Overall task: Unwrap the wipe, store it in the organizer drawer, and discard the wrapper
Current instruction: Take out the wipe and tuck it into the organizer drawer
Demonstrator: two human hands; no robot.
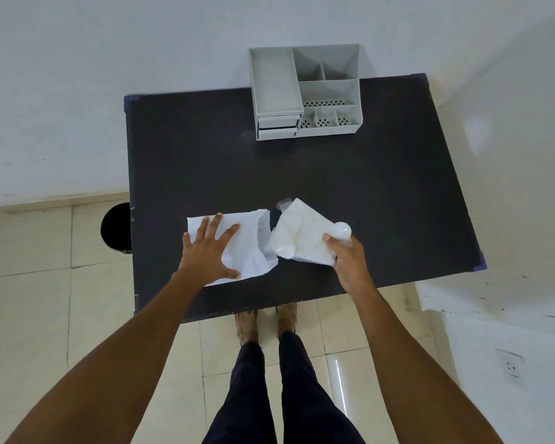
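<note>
A white wipe [250, 248] lies spread flat on the black table [334, 174], near the front edge. My left hand [210, 251] presses flat on it with fingers apart. Just to the right, my right hand [346, 254] grips a crumpled translucent wrapper [302, 235] by its lower right corner, held slightly off the table. The wrapper's left edge almost touches the wipe. The grey organizer [305, 94] stands at the table's far edge, with small drawers [277, 126] at its front left; the top drawer looks slightly pulled out.
A black round bin [116, 227] stands on the tiled floor at the table's left side. White walls rise behind and to the right. My legs and feet show below the table's front edge.
</note>
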